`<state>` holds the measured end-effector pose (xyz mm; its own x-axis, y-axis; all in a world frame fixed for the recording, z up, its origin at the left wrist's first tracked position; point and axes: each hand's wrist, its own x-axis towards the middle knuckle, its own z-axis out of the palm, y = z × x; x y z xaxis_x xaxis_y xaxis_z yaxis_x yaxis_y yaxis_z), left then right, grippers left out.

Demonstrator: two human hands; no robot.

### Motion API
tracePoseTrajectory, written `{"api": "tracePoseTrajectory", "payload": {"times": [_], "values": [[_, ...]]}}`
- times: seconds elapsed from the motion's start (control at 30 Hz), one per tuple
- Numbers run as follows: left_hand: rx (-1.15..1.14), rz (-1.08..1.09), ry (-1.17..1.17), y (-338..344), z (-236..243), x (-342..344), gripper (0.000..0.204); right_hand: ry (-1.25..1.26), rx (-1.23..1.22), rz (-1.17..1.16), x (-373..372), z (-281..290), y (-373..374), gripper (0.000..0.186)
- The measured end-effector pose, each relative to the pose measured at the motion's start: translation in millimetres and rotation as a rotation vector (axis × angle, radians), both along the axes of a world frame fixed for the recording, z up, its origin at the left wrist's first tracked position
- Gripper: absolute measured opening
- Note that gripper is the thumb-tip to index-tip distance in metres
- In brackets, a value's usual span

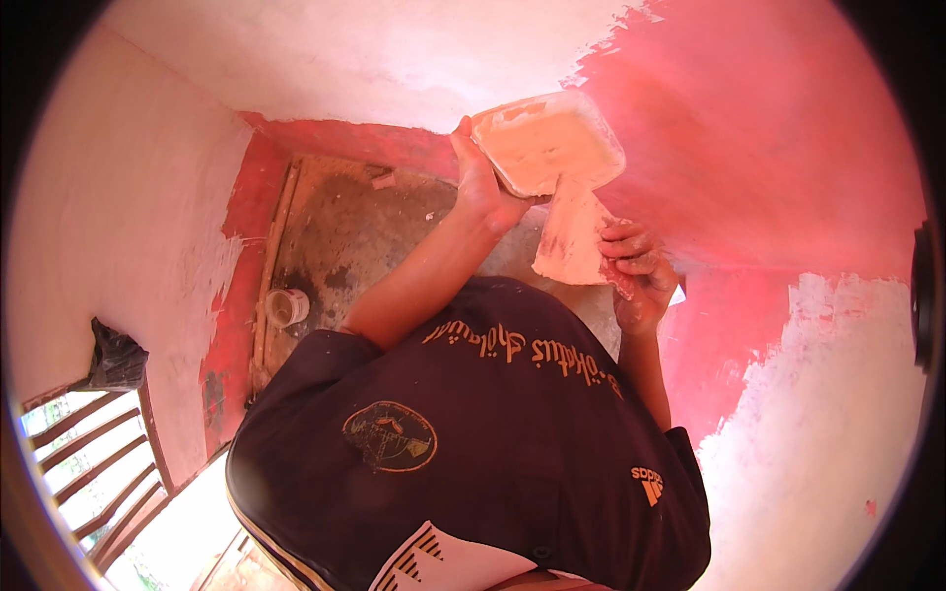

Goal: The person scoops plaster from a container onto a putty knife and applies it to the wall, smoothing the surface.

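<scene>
My left hand (485, 197) grips a pale rectangular tray or board (547, 138) coated with cream-peach paste, held up at the upper middle of the head view. A flat scraper (572, 236), also smeared with the paste, overlaps the tray's lower edge. My right hand (641, 261) has its fingers curled round the right side of this scraper, which points up toward the tray. My forearms come up from either side of my dark shirt.
Walls (749, 177) around me are part pink, part patchy white. Below are a stained floor (345, 236) and a small white bucket (286, 307). A barred window (94, 463) with a dark plastic piece (116, 357) is at lower left.
</scene>
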<state>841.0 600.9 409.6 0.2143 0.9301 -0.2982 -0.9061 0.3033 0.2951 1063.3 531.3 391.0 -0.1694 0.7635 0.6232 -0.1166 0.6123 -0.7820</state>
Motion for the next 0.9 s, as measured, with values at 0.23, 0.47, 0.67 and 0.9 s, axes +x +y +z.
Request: {"api": "tracePoseTrajectory", "payload": {"times": [0.23,0.47,0.67,0.9], "values": [[0.109,-0.027,0.036,2.2,-9.5,-3.5,0.082,0.087,0.047,-0.019,-15.2,10.9,-7.4,0.020],[0.169,-0.024,0.034,3.4,-5.0,-2.4,0.084,-0.090,0.110,-0.128,0.4,5.8,16.2,0.011],[0.075,-0.022,0.032,6.4,-10.1,-3.3,0.088,-0.050,0.067,-0.006,10.0,9.3,-4.3,0.011],[0.092,-0.045,0.003,5.2,-11.7,-6.4,0.087,0.126,0.095,-0.053,11.1,11.6,-7.7,0.014]]}}
